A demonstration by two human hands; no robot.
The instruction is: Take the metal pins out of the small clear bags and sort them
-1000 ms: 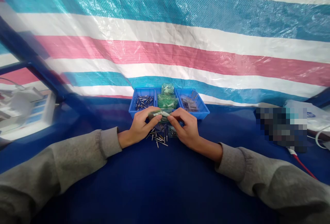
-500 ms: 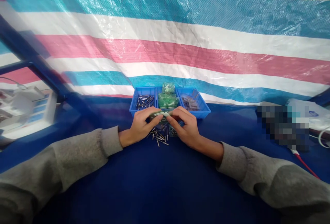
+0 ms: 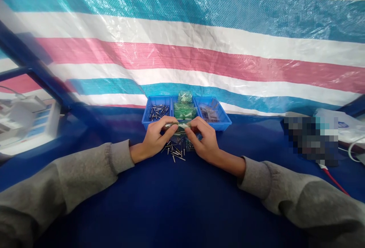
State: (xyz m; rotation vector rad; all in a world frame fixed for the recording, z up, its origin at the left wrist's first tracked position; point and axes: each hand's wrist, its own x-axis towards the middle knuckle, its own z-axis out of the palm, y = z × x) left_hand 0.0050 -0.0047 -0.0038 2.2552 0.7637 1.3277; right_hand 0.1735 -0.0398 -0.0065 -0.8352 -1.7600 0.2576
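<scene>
My left hand [image 3: 156, 137] and my right hand [image 3: 205, 138] meet above the dark blue table. Their thumbs and forefingers pinch the two sides of a small clear plastic bag [image 3: 183, 125], with something whitish at its middle; the contents are too small to make out. Just below the fingers lies a loose pile of metal screws or rivets [image 3: 177, 151]. Behind the hands stand a blue bin of similar metal pieces [image 3: 159, 112], a middle bin with green packets [image 3: 184, 111] and a right bin with flat clear bags [image 3: 210, 113].
A striped plastic sheet [image 3: 182, 54] hangs behind the bins. On the right are a blurred-out dark object [image 3: 310, 141], a red cable [image 3: 335, 181] and a white plastic bag [image 3: 346, 124]. White boxes and a cable stand at the far left.
The fingertips have shifted slightly on the small bag, and more of its whitish part shows between them. The whole view has moved a little; bins and pile stay in place.
</scene>
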